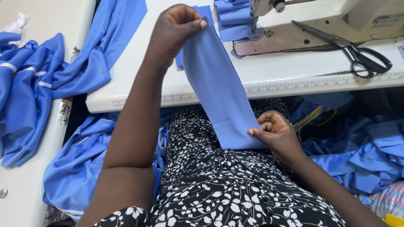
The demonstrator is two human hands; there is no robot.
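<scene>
We hold a blue fabric strip (pixel 219 88) taut between both hands.

Our left hand (pixel 174 31) pinches its top end above the white tabletop (pixel 273 75); our right hand (pixel 275 134) fingers grip its lower edge over our lap. Black scissors (pixel 353 52) lie beside the sewing machine (pixel 294 25).

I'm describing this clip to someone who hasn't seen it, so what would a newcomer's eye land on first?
First the blue fabric strip stretched across the middle, its top pinched by the left hand over the white sewing table and its lower end held by the right hand above the lap. Next, the black-handled scissors lying at upper right beside the sewing machine. Heaps of blue cloth crowd both sides.
</scene>
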